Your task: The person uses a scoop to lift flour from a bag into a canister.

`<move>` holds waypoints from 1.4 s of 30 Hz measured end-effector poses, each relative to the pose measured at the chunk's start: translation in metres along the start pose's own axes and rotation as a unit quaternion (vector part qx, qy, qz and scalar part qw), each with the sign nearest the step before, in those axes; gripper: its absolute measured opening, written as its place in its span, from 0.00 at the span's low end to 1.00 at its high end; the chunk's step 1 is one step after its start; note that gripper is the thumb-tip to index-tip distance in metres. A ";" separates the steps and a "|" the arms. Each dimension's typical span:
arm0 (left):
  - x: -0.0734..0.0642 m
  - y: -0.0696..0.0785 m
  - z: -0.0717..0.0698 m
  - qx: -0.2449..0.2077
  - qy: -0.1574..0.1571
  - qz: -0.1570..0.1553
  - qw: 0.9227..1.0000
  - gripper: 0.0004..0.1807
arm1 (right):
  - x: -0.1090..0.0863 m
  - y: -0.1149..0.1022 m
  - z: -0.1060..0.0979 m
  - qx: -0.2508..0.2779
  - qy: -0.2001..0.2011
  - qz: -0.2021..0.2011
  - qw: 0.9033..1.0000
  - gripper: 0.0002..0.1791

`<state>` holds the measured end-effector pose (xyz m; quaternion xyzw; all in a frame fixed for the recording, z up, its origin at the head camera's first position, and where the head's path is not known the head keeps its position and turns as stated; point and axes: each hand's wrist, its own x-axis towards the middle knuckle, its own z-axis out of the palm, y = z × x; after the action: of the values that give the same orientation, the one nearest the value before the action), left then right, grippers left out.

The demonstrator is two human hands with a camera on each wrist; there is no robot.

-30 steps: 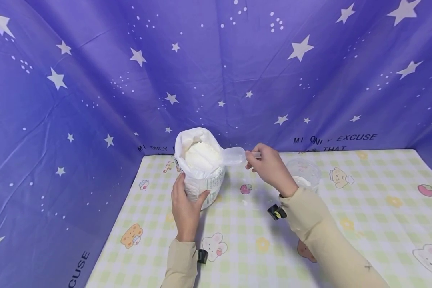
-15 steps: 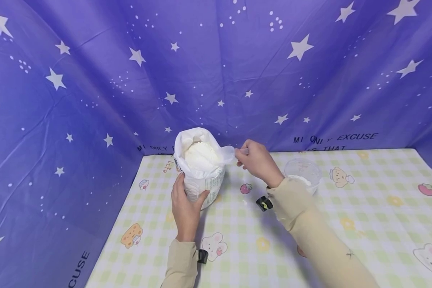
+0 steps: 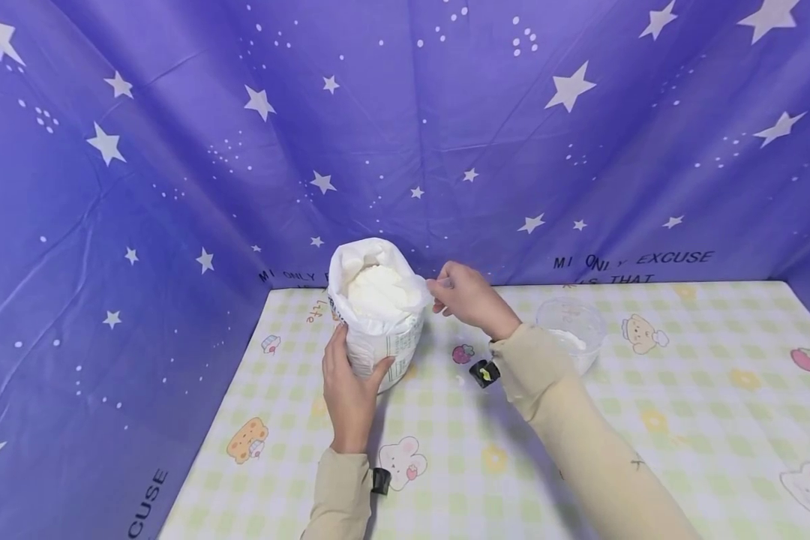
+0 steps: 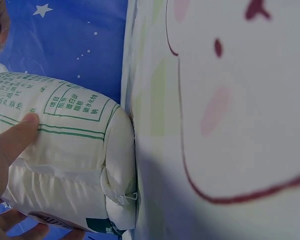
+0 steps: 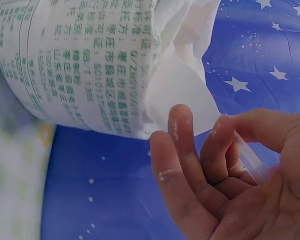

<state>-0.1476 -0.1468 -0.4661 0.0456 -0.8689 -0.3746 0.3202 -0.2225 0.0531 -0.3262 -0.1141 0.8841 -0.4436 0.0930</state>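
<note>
A white flour bag (image 3: 386, 349) with green print stands with its top folded back. Pale flour (image 3: 378, 292) fills its mouth. My left hand (image 3: 352, 390) grips the bag's near side, thumb to the right and fingers to the left. In the left wrist view the thumb (image 4: 17, 135) lies across the printed side. My right hand (image 3: 471, 298) pinches the handle of a clear plastic scoop (image 5: 182, 92) at the bag's right rim. The scoop's bowl reaches into the bag mouth and is hard to tell from the white bag. White dust marks the right fingertips (image 5: 177, 122).
A clear round tub (image 3: 574, 330) with white powder in it stands to the right, partly behind the right sleeve (image 3: 533, 360). A checked tablecloth (image 3: 445, 495) with cartoon prints covers the table. A purple star curtain (image 3: 405, 135) hangs close behind the bag.
My right hand has moved left with the scoop, from beside the bag to its rim, and the scoop's bowl has gone into the bag mouth. The left hand and bag have stayed put.
</note>
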 end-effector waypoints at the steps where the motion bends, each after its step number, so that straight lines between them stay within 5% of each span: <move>1: 0.000 0.000 0.000 0.000 0.001 0.001 1.000 0.50 | 0.001 0.000 0.001 0.008 -0.004 0.000 1.000 0.12; 12: 0.000 0.002 0.000 -0.007 0.003 -0.001 1.000 0.50 | 0.009 0.006 0.019 0.106 0.004 -0.009 0.994 0.12; 19: 0.001 0.002 0.002 -0.011 0.002 -0.002 1.000 0.49 | 0.006 0.012 0.012 0.216 -0.003 -0.001 0.976 0.18; 27: 0.000 -0.002 0.002 -0.008 0.003 -0.003 1.000 0.49 | 0.004 0.019 0.012 0.275 0.004 0.003 0.962 0.22; 42: 0.001 -0.001 0.002 -0.009 -0.002 0.000 1.000 0.48 | 0.007 0.020 0.021 0.278 0.021 -0.014 0.960 0.21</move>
<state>-0.1494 -0.1471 -0.4676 0.0419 -0.8664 -0.3822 0.3185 -0.2262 0.0466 -0.3553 -0.0865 0.7257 -0.6757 0.0968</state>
